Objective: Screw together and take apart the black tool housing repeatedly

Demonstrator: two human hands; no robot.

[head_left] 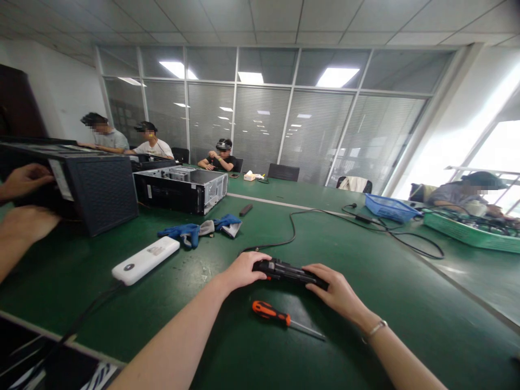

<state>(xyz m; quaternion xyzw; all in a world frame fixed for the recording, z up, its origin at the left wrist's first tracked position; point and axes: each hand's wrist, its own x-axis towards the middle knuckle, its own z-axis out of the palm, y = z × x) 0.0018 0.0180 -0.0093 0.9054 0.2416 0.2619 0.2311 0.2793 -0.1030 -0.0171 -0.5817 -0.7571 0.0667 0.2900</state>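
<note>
A long, slim black corded device (286,270) with a small red part lies crosswise just above the green table; its exact kind I cannot make out. My left hand (248,269) is closed round its left end, thumb in front and fingers over the top. At the other end, my right hand (332,287) grips it between thumb and fingers. A black cable (293,230) runs from near the left end, away and to the right. Nearer to me, below the device, lies a screwdriver (271,312) with an orange and black handle, its shaft pointing right.
Left of my hands are a white power strip (147,260), blue and grey gloves (190,232) and an open computer case (182,189). Another person's hands (28,216) work at a black case (103,189). Blue (390,208) and green baskets (467,230) stand right. Other people sit around the table.
</note>
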